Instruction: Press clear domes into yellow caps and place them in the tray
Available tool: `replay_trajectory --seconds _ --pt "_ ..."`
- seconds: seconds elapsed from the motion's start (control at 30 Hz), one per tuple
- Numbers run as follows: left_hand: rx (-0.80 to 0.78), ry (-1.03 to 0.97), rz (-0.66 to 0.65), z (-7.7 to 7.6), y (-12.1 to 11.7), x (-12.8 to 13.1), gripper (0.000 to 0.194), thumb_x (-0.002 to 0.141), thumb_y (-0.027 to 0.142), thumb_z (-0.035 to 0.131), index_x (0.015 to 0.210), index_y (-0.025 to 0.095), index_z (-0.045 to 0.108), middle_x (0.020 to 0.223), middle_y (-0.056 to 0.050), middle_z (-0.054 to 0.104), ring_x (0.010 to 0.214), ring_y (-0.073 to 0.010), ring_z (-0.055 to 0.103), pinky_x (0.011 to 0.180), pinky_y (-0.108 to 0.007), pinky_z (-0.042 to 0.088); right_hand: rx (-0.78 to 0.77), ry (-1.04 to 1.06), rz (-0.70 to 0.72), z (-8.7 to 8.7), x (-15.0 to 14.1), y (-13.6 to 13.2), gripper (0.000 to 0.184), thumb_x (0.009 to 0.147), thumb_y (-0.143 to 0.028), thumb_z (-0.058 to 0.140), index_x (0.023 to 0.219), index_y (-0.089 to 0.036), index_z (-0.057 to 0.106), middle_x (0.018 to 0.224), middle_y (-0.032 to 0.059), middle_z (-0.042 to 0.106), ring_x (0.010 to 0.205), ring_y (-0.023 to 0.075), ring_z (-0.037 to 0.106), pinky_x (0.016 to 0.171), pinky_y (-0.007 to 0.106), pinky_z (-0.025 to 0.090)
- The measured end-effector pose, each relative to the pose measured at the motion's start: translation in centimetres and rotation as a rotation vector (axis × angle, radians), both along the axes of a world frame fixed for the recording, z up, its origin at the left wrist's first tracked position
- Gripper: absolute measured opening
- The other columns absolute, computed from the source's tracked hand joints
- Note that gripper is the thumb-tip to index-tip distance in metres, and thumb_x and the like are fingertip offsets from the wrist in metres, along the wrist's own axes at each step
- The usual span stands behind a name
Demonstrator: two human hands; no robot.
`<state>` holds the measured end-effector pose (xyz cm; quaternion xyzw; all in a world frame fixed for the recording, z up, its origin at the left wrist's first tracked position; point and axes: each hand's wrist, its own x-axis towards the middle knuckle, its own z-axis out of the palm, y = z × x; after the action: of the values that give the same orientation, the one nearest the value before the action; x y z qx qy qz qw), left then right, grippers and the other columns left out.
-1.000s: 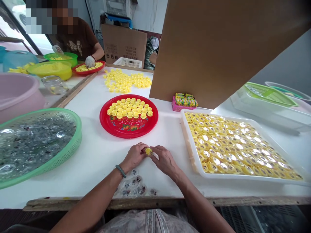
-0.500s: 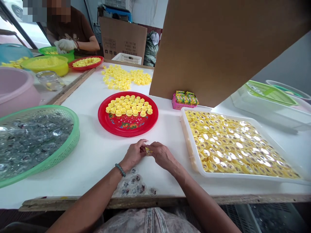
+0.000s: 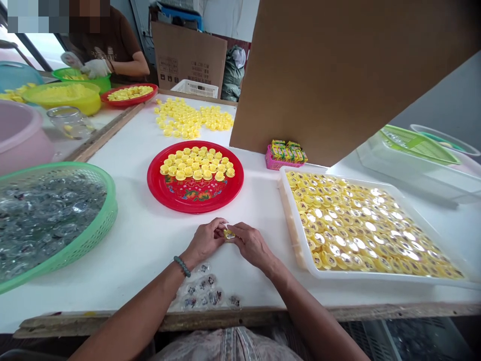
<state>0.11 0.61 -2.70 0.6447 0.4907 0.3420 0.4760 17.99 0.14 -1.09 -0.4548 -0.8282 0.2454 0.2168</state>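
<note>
We hold a small, round, yellow plastic piece between our bare left hand and bare right hand, fingertips of both pinching it; we cannot tell its long axis. The white, rectangular plastic tray lies rightward, nearer our right hand.
</note>
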Motion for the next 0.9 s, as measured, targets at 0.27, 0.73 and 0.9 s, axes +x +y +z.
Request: replay_trajectory --seconds 0.27,0.73,0.9 --pt "0.003 -0.011 0.004 -0.4 0.2 0.1 0.036 0.069 0.023 0.065 0.103 0.021 0.056 0.093 -0.003 0.069 0.075 -0.0157 0.065 0.07 -0.028 0.054 0.032 -0.097 -0.013 0.4 0.2 0.4 0.033 0.082 -0.011 0.055 0.112 -0.023 0.063 0.099 0.0066 0.065 0.089 0.0178 0.06 0.075 0.026 0.047" --pt "-0.001 0.028 0.002 -0.3 0.2 0.3 0.04 0.069 0.034 0.067 0.105 0.022 0.055 0.09 -0.004 0.068 0.072 -0.0155 0.062 0.068 -0.028 0.052 0.053 -0.148 0.111 1.8 0.3 1.6 0.018 0.084 -0.027 0.061 0.1 -0.023 0.067 0.089 0.0055 0.067 0.087 0.0178 0.058 0.074 0.027 0.045" --pt "0.001 0.021 -0.023 -0.3 0.3 0.2 0.038 0.071 0.033 0.066 0.105 0.021 0.054 0.086 -0.002 0.067 0.071 -0.0145 0.062 0.067 -0.026 0.051 0.055 -0.174 0.065 1.4 -0.1 1.4 0.008 0.083 -0.019 0.061 0.084 -0.021 0.069 0.08 0.0041 0.066 0.08 0.0161 0.058 0.069 0.024 0.043"
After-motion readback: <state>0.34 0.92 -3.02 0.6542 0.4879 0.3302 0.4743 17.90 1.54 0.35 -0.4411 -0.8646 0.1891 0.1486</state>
